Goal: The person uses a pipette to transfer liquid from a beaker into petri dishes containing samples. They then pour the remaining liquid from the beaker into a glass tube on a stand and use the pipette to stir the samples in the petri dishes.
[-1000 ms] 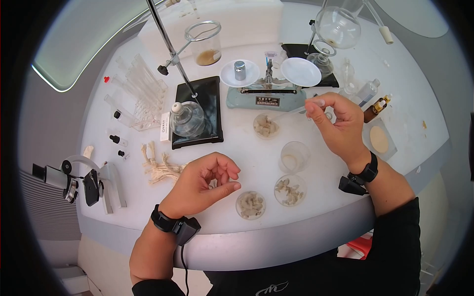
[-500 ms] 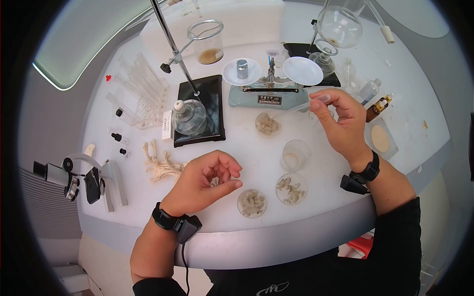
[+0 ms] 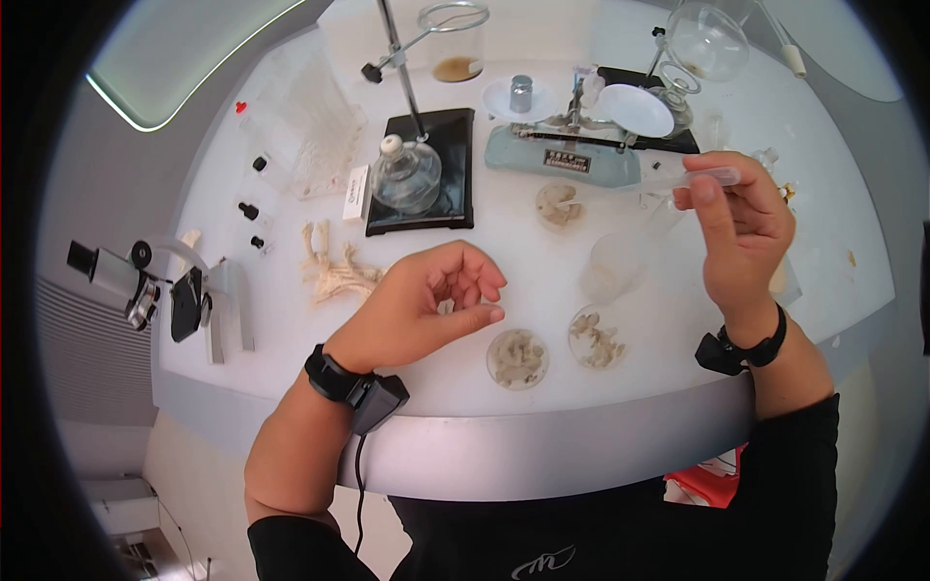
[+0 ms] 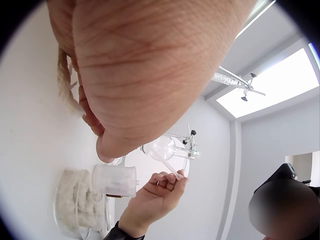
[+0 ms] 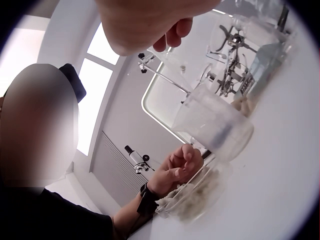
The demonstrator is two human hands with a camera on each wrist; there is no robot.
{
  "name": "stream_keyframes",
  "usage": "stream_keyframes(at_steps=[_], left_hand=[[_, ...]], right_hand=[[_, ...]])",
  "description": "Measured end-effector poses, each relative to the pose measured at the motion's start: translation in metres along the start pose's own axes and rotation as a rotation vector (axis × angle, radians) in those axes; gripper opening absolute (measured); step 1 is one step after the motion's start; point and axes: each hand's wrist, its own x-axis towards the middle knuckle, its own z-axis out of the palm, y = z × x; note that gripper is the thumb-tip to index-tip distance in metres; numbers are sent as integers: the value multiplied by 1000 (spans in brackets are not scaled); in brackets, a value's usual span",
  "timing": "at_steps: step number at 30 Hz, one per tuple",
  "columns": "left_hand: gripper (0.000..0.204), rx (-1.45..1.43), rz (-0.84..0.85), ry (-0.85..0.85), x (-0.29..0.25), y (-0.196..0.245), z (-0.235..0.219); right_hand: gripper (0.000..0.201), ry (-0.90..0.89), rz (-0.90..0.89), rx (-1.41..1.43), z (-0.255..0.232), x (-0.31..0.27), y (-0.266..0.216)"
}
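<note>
My right hand (image 3: 751, 228) pinches a clear plastic dropper (image 3: 712, 177) between thumb and fingers, its bulb end by the fingertips. The dropper's thin stem slants left, and its tip overlaps the far dish (image 3: 554, 219) of pale, lumpy pieces. My left hand (image 3: 431, 300) hovers near the table's front with loosely curled fingers and nothing in them. Just right of it sit a near dish (image 3: 517, 359) and a second near dish (image 3: 598, 336), both holding similar grey-white lumps. A clear beaker (image 3: 603, 276) stands between these and the far dish; the right wrist view shows the beaker (image 5: 215, 125) close up.
Behind the far dish is a blue pan balance (image 3: 562, 160) with a metal weight (image 3: 521, 93) on its left pan. A stand base (image 3: 450, 165) bears a glass spirit lamp (image 3: 407, 179). Rope-like pale strands (image 3: 339, 271) and a microscope (image 3: 184, 290) lie to the left.
The head view has tilted, so the table's things appear higher and farther right. My right hand has drawn somewhat rightward from the far dish with the dropper. My left hand keeps its pose.
</note>
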Motion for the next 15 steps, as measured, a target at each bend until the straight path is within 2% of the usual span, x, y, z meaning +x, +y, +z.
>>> stream_keyframes(at_steps=[3, 5, 7, 9, 15], left_hand=[[26, 24, 16, 1, 1, -3, -1], [25, 37, 29, -4, 0, -2, 0], [25, 39, 47, 1, 0, -3, 0], [26, 89, 31, -4, -1, 1, 1], [27, 99, 49, -7, -1, -3, 2]], right_hand=[[18, -63, 6, 46, -4, -7, -16], [19, -287, -67, 90, -5, -11, -24], [19, -304, -84, 28, 3, -15, -36], [18, -466, -200, -78, 10, -15, -43], [15, -459, -178, -87, 24, -24, -43]])
